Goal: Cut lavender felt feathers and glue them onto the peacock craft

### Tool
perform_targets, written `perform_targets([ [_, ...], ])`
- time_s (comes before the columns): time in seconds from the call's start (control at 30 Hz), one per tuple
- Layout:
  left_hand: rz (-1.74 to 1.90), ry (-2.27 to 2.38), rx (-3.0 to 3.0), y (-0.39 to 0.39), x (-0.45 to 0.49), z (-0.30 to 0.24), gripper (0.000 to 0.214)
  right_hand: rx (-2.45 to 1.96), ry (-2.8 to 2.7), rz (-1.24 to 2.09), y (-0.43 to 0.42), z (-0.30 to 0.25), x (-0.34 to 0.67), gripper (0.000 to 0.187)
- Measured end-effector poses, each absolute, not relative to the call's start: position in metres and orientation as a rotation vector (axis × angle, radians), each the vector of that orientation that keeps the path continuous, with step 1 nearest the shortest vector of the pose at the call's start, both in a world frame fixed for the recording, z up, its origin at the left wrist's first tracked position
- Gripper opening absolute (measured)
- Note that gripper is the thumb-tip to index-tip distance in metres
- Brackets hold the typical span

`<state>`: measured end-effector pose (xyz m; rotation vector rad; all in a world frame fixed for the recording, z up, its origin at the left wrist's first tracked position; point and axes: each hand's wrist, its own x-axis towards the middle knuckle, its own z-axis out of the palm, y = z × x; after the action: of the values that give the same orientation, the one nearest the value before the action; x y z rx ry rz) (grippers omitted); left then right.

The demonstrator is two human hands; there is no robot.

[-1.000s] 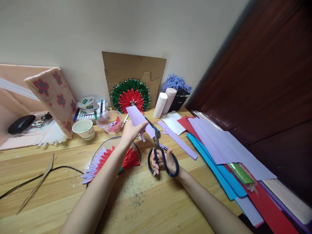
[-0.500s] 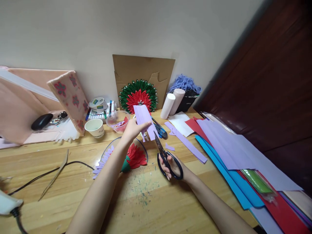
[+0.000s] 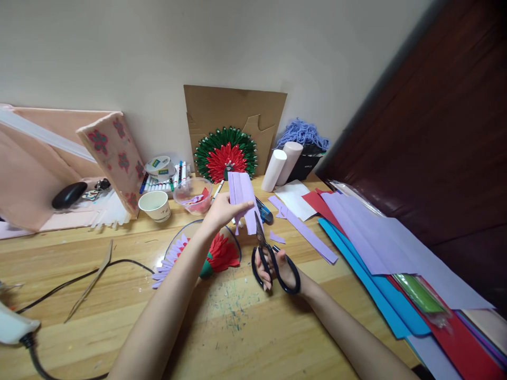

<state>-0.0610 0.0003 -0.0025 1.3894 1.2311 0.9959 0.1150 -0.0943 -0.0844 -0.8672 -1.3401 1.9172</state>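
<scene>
Between the thumb and fingers of my left hand (image 3: 224, 211) is a folded lilac sheet (image 3: 244, 192), held up above the table. My right hand (image 3: 273, 266) has its fingers through the handles of black scissors (image 3: 266, 248). Their blades point up and meet the sheet's lower right edge; whether they have cut in there I cannot tell. Below my left forearm lies a round clear disc with red petals (image 3: 225, 252), lilac petals (image 3: 171, 261) and a green centre piece; the forearm hides part of it.
Lilac strips (image 3: 304, 232) and a white sheet (image 3: 295, 198) lie right of the scissors. Coloured sheets (image 3: 372, 285) pile up at the right. A paper cup (image 3: 154, 206), a clear bowl (image 3: 193, 195) and a glue gun (image 3: 16, 324) are leftward. Cardboard (image 3: 237, 105) leans on the wall.
The lilac sheet and my left hand have shifted slightly right and turned a little. The scissors' handles have spread wider, with the blades at the sheet's lower edge.
</scene>
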Motion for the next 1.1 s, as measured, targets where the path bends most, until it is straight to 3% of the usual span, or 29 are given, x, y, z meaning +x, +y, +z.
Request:
perform_targets([
  [0.4, 0.9, 1.264, 1.429, 0.001, -0.069, 0.0, 0.037, -0.861, -1.345, 1.967, -0.094, -0.087, 0.121, 0.066],
  [1.1, 0.922, 1.22, 1.431, 0.0, -0.065, -0.002, 0.032, -0.79, -1.277, 1.985, -0.093, -0.095, 0.119, 0.075],
])
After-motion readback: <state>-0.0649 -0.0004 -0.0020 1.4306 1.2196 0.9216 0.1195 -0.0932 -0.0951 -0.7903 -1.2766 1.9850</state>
